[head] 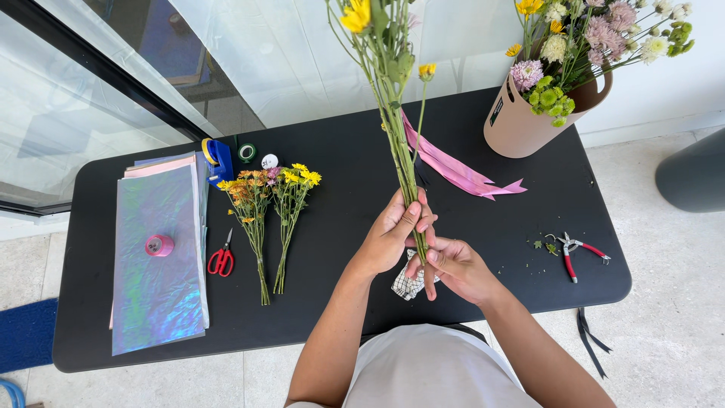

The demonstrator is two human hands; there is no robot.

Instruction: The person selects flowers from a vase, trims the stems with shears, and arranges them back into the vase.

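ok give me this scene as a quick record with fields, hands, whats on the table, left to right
left hand: gripping the flower stems upright
right hand: pinching the stem ends below the left hand
under hands: checked cloth
table left: iridescent wrapping sheets with a pink tape roll on top, red scissors
table middle: two small flower bunches lying flat, pink ribbon
table right: red-handled pruners, tan box of flowers
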